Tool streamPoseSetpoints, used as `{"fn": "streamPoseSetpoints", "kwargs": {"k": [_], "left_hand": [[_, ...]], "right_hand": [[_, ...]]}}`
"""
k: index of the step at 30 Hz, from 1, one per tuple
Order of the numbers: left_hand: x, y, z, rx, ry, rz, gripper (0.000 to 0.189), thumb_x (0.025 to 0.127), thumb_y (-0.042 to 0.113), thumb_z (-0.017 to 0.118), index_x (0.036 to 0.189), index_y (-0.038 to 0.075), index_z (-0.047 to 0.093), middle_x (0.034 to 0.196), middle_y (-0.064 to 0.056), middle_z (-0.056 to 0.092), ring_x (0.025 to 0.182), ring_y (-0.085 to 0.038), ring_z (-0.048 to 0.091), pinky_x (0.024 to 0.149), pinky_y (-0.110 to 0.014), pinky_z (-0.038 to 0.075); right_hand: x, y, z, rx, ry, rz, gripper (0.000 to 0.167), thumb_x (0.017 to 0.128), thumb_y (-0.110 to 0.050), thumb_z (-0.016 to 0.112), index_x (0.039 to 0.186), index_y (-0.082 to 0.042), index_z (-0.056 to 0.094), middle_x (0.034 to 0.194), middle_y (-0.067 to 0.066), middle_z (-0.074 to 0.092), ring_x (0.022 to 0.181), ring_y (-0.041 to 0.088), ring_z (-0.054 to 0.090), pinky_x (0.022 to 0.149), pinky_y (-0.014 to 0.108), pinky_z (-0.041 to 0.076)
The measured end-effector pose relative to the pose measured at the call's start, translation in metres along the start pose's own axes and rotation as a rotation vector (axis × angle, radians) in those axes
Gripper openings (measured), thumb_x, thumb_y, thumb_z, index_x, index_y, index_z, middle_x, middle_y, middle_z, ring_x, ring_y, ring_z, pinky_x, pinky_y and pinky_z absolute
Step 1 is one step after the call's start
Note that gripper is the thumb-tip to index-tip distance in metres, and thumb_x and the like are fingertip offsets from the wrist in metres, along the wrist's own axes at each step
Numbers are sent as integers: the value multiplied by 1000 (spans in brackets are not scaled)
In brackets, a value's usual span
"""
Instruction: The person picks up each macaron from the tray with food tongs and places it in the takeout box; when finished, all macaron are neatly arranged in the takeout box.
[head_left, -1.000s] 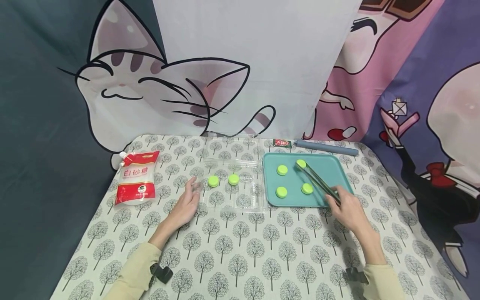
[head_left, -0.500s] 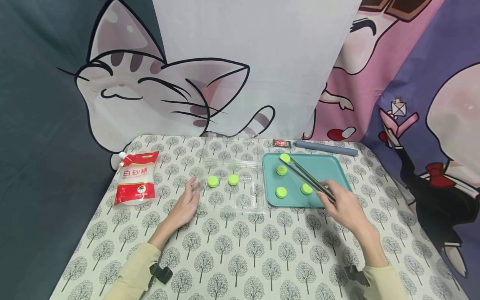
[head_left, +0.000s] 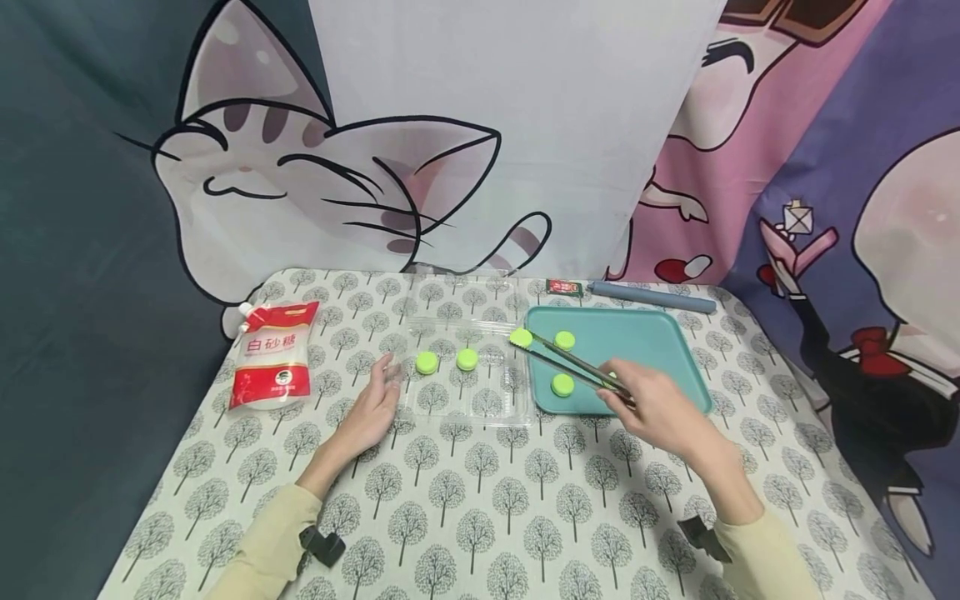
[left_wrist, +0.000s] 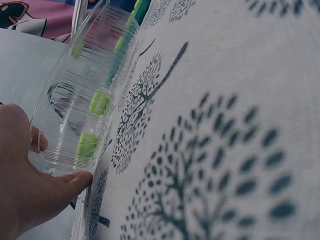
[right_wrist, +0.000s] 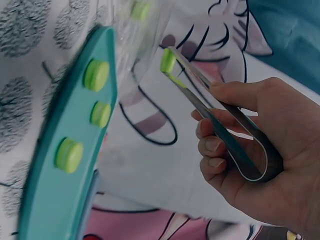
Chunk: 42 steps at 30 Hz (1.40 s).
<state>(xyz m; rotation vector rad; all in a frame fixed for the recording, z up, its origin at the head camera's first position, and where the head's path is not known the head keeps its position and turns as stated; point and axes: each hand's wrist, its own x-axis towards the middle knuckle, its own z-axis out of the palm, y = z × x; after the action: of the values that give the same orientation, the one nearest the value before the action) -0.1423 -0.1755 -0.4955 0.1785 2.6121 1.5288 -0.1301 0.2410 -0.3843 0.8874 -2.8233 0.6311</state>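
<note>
My right hand [head_left: 663, 417] grips a pair of metal tongs [head_left: 573, 371]. Their tips pinch a lime-green macaron [head_left: 521, 337], held above the strip where the clear plastic box [head_left: 491, 406] meets the teal tray [head_left: 652, 329]. Two green macarons, the left one [head_left: 426, 362] and the right one [head_left: 467, 359], sit in the box, its lid folded back. Three more lie on the tray, one partly hidden behind the tongs; all three show in the right wrist view, including the nearest macaron [right_wrist: 69, 155]. My left hand [head_left: 375, 404] rests against the box's left end, fingers fairly straight.
A red and white sugar pouch [head_left: 273, 357] lies at the left on the tree-patterned tablecloth [head_left: 480, 517]. Behind the tray are a grey-blue rod [head_left: 652, 296] and a small red and green packet [head_left: 564, 287]. A cartoon curtain [head_left: 570, 142] hangs along the back edge.
My right hand and the tongs have carried the pinched macaron leftward from the tray's back middle to the box's right edge. My left hand stays at the box.
</note>
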Motion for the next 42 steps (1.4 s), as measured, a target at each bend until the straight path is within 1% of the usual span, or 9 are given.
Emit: {"fn": "streamPoseSetpoints", "kwargs": {"k": [8,12,14,18,22,27,32,37,42], "left_hand": [[0,-1,-1,2,-4,4,58,110,16,32,160,2,7,161,-29,31,144,-46,40,123,-60,25],[0,-1,-1,-1,-4,-3,58,110,16,32,161,3,6,161,-28,31,144,-45,40,124,-59,24],[0,-1,-1,-3,-2,-5,59,110,16,32,161,3,7,161,-28,31,144,-45,40,124,-59,24],[0,-1,-1,-1,1,-8,59,110,17,32,161,3,7,161,-27,32,144,-45,40,124,-60,24],[0,-1,0,-4,1,-10,59,110,17,32,161,4,7,161,-27,32,144,-44,40,124,-59,24],[1,-1,0,-7,0,-5,59,110,18,32,161,4,6,161,-27,31,145,-44,40,124,-59,24],[1,0,0,-11,4,-7,59,110,17,33,161,4,7,161,-27,32,144,-44,40,124,-58,25],[0,0,0,-8,4,-5,59,110,18,33,161,3,7,161,-28,31,144,-45,40,124,-58,26],[1,0,0,-6,3,-1,59,110,17,33,161,3,7,161,-27,32,144,-44,41,123,-59,26]], "right_hand": [[23,-18,-1,-77,-127,-54,16,95,-12,68,109,-5,63,88,1,69,62,-1,50,57,19,51],[37,-29,0,-138,-170,-64,10,93,-11,69,97,-9,60,76,-6,58,57,3,45,53,18,45],[45,-35,1,-189,-187,-71,12,92,-10,71,94,-9,59,75,-5,56,58,5,48,54,20,47],[59,-50,2,-287,-251,-60,15,91,-10,73,98,-5,61,79,3,61,62,13,57,58,27,56],[69,-63,3,-367,-301,-19,14,92,-8,69,102,-2,62,82,9,63,64,18,58,55,28,57],[74,-72,3,-425,-294,16,15,91,-7,70,101,1,62,82,11,62,61,17,52,50,24,51],[70,-72,0,-419,-290,24,17,90,-10,71,98,0,61,79,8,60,61,16,51,49,24,49],[55,-65,-9,-326,-244,50,16,92,-13,70,98,-3,60,75,2,55,61,14,50,51,25,49],[34,-52,-18,-215,-128,71,15,93,-13,68,102,-3,60,76,0,57,58,9,48,48,19,43]]}}
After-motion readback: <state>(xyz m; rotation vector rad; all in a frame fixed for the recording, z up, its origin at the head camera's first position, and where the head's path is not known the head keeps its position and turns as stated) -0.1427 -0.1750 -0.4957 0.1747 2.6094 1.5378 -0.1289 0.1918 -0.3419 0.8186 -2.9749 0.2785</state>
